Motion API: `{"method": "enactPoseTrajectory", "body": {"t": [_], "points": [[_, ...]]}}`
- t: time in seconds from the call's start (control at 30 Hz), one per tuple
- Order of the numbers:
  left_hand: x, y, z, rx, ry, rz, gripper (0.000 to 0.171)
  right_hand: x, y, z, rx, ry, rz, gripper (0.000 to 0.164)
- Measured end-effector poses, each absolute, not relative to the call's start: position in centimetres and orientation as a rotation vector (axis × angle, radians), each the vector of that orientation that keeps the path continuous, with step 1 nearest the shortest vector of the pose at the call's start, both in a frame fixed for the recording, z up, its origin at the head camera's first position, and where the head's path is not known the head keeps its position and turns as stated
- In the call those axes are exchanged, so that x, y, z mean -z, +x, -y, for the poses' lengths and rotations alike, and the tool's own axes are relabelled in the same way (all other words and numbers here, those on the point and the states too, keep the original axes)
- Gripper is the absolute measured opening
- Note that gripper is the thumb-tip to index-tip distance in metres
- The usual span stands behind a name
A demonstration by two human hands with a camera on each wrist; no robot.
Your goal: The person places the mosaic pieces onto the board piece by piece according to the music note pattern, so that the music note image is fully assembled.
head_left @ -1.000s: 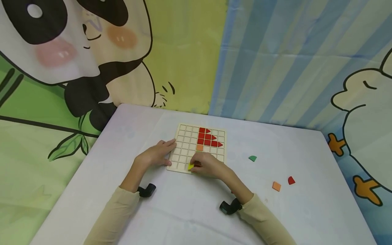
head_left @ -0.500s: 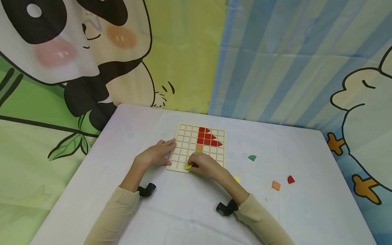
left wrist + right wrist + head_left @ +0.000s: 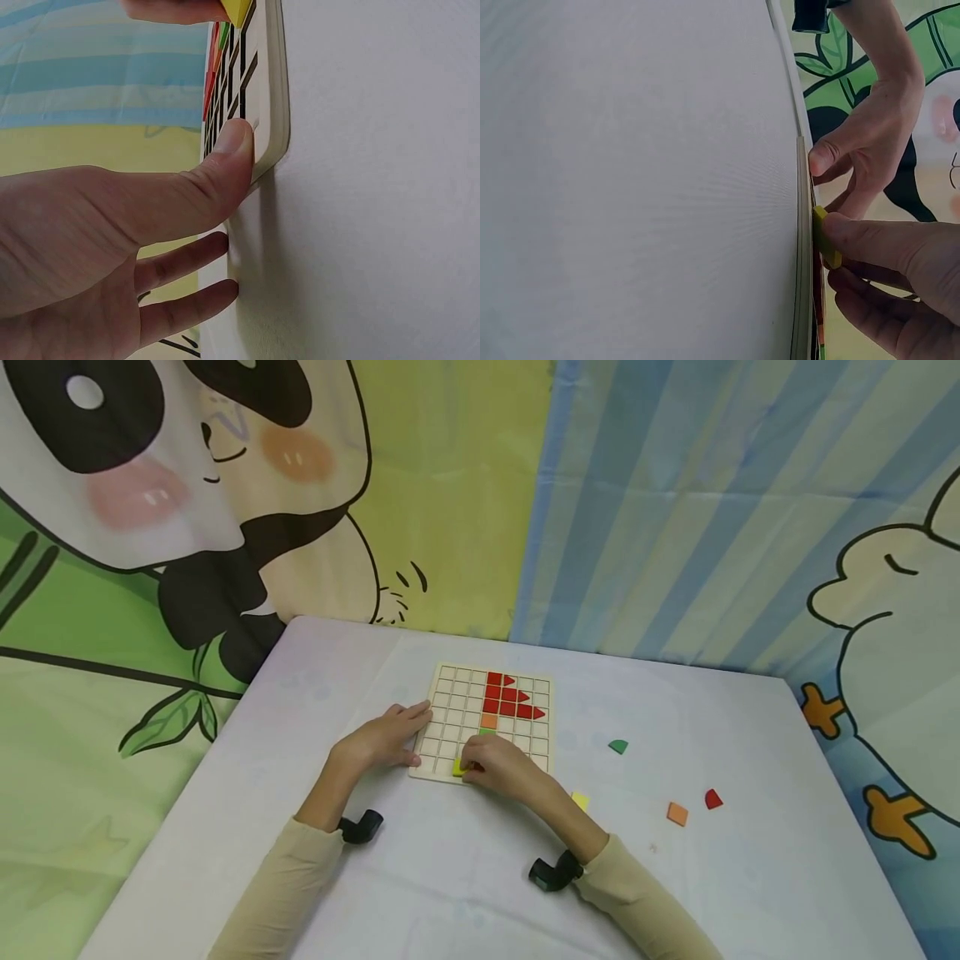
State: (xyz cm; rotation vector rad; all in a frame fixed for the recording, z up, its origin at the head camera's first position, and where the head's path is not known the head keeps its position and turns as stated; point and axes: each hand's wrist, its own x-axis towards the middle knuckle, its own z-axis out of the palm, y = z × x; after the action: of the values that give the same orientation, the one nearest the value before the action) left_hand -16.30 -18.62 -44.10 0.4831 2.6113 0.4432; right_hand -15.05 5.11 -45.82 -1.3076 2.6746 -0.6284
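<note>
Yellow tile pinched in right hand: thumb on one side, fingers in tight on the other, only the tile between. Tile lies just left of the right fingertips, over the near row of the board. Right wrist view has it edge-on: visible edge runs roughly left to right, tipped, left end low by the board, right end raised. Touching the board or not, can't tell; judging by the tilt, not flat in a cell. Tilt and left-right place against the near row look like what matters; hand hides part of that row.

Right hand is on the tile, so nearer. Left hand is off to the left, apart from the tile, fingers straight and spread, thumb on the board's near left corner, no tile in it.

On the board, far of the right hand: green tile, partly covered; orange tile next to it; then red tiles in three rows with points to the right, longest row nearest. Right of the board, on the bench: yellow square beside the right forearm, green wedge farther off, orange square and red wedge near each other, farthest right.
</note>
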Motion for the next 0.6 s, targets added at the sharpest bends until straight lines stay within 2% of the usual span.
{"method": "enactPoseTrajectory", "body": {"t": [0.33, 0.47, 0.6], "points": [[44.0, -16.1, 18.7, -0.478, 0.487, -2.607, 0.085, 45.0, -14.8, -5.7, 0.585, -1.359, -2.645, 0.008], [44.1, -16.1, 18.5, -0.468, 0.485, -2.606, 0.085, 43.0, -14.9, -7.4, 0.585, -1.302, -2.600, 0.022], [44.0, -16.1, 18.5, -0.459, 0.473, -2.611, 0.085, 40.0, -15.5, -10.4, 0.566, -1.077, -2.611, 0.038]]}}
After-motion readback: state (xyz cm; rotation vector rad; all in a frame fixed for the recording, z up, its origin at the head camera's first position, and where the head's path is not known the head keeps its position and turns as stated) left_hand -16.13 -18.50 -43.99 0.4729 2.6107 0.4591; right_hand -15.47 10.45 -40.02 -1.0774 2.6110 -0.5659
